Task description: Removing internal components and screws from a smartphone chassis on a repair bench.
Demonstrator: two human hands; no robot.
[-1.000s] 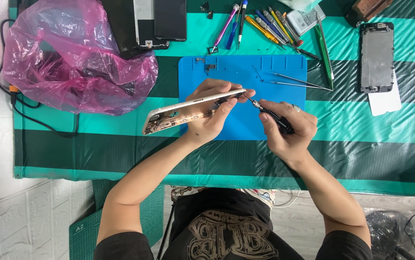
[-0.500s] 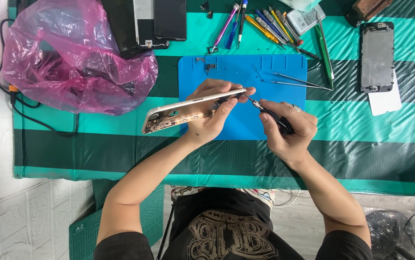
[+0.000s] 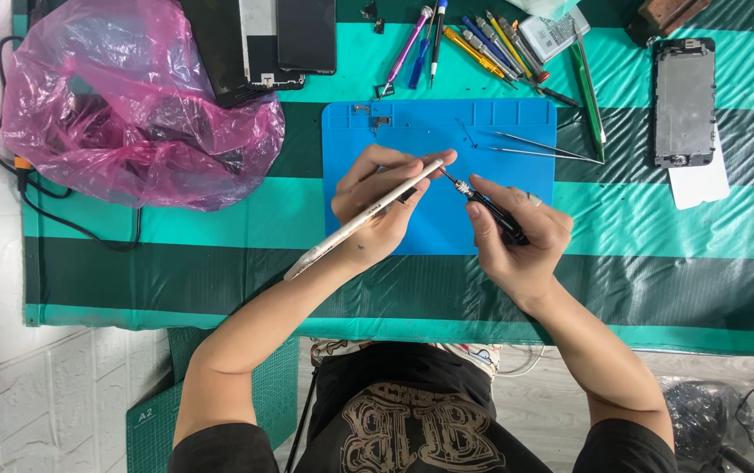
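A table covered in a green-and-teal striped cloth (image 3: 176, 263) fills the view, with pale floor tiles along the near left edge. Nearest, the person's two forearms reach out over the cloth to a blue work mat (image 3: 517, 131) at the centre. The left hand (image 3: 377, 206) grasps a phone housing (image 3: 342, 232), a pale, thin shell held edge-on and slanting from near left up to far right above the mat. The right hand (image 3: 517, 241) is closed around a dark-handled screwdriver (image 3: 486, 206), its metal tip pointing left and meeting the far end of the housing just beside the left thumb.

On the mat beyond the hands lie thin metal tweezers (image 3: 539, 144), pointing right. At the left, a crumpled pink plastic bag (image 3: 132, 114) sits on the cloth, with a black cable (image 3: 53, 215) looping out from under it. Farther off, at the far edge, dark phone screens (image 3: 263, 44) lie side by side, and to their right is a fan of coloured hand tools (image 3: 473, 39). At the far right a phone frame (image 3: 683, 101) lies flat, partly on a white card (image 3: 701, 184).
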